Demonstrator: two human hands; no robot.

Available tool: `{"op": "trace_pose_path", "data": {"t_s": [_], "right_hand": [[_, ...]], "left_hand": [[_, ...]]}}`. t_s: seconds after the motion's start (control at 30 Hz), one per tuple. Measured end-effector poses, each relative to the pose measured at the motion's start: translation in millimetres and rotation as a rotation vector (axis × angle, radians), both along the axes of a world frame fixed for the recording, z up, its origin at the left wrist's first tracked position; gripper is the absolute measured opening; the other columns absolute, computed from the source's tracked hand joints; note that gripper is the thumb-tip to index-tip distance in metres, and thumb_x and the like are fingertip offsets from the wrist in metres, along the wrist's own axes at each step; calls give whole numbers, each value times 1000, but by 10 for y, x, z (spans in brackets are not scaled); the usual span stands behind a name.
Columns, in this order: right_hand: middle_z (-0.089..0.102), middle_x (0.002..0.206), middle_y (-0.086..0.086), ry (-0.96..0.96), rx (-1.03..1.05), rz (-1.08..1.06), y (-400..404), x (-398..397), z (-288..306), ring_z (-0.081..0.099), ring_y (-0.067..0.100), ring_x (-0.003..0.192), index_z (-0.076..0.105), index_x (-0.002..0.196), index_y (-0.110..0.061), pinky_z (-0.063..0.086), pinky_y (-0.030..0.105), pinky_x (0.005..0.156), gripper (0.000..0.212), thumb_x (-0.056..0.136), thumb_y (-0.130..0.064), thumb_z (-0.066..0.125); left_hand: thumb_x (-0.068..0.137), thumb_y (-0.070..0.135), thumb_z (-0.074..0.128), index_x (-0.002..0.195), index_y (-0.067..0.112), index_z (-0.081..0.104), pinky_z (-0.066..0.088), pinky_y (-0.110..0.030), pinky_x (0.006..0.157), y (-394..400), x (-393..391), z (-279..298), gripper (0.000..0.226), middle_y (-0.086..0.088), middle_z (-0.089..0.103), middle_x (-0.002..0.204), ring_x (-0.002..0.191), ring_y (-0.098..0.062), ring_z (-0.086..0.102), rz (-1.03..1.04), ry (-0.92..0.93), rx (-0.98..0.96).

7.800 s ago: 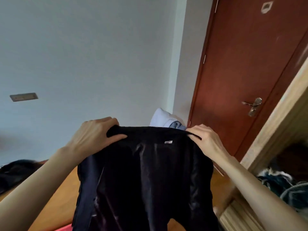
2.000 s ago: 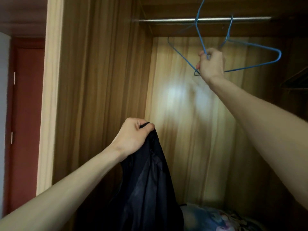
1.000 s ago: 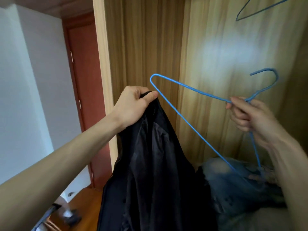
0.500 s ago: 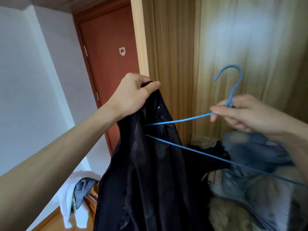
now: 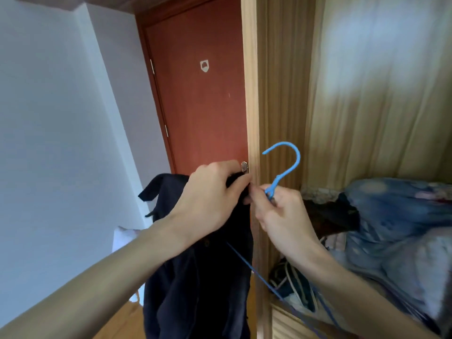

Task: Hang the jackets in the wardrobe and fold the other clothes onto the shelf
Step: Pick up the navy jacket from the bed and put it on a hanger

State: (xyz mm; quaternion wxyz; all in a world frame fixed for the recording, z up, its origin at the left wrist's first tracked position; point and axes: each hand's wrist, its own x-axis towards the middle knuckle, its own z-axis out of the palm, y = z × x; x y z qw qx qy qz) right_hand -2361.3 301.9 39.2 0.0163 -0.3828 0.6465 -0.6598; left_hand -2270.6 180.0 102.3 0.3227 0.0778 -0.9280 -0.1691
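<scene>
Both our hands meet in front of the wardrobe's [image 5: 252, 99] front edge: our left hand [image 5: 210, 196] curls round the top of the dark jacket [image 5: 195, 285], which hangs down below it, and our right hand [image 5: 281, 214] pinches the neck of the blue hanger [image 5: 281, 165], its hook pointing up. One hanger wire runs down beside the jacket. Jumbled clothes [image 5: 391, 228] lie on the shelf at right, behind a red door [image 5: 200, 106].
</scene>
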Motion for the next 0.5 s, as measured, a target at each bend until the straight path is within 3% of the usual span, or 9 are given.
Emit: {"op": "trace_pose_path", "data": {"t_s": [0.17,0.23,0.3,0.33,0.37,0.43,0.5], "right_hand": [[35,50,0,21,-123,-11,19,285,24,33,16,49,38,61,-8,30,35,52,52,108,-24,53],[33,51,2,25,-148,17,24,347,99,31,18,49,36,64,-4,27,36,49,52,109,-24,53],[30,52,6,18,-164,65,15,391,177,27,21,47,33,66,-1,22,38,46,53,109,-24,53],[29,52,6,23,-164,82,1,414,213,26,21,47,32,66,-2,21,37,46,53,109,-24,54],[28,51,3,28,-165,98,-17,431,242,25,19,46,31,66,-3,20,34,45,53,109,-23,54],[27,52,-2,21,-158,145,-54,424,260,24,15,46,30,67,-3,21,29,44,51,109,-22,54],[24,55,0,-4,-134,199,-88,408,247,22,13,47,30,70,3,21,25,43,50,109,-20,54]], "left_hand": [[106,43,53,87,30,55,47,-29,58,55,574,19,23,5,62,69,61,-13,57,-140,-172,151],[109,48,43,90,31,58,50,-36,63,-5,721,25,30,8,61,75,69,-11,59,-47,-55,-50],[109,44,39,104,26,64,50,-38,69,-140,763,58,32,11,59,92,85,-14,56,135,167,-371],[109,41,39,113,22,65,48,-38,77,-214,755,75,33,8,59,102,93,-17,53,166,192,-476],[109,40,36,118,20,65,45,-38,87,-297,735,87,36,5,59,107,97,-19,50,137,149,-531],[111,38,30,108,20,63,40,-38,102,-464,693,92,38,5,58,101,94,-17,46,34,29,-530],[110,38,29,92,23,52,39,-36,97,-575,662,90,33,9,51,87,85,-14,40,10,-18,-515]]}}
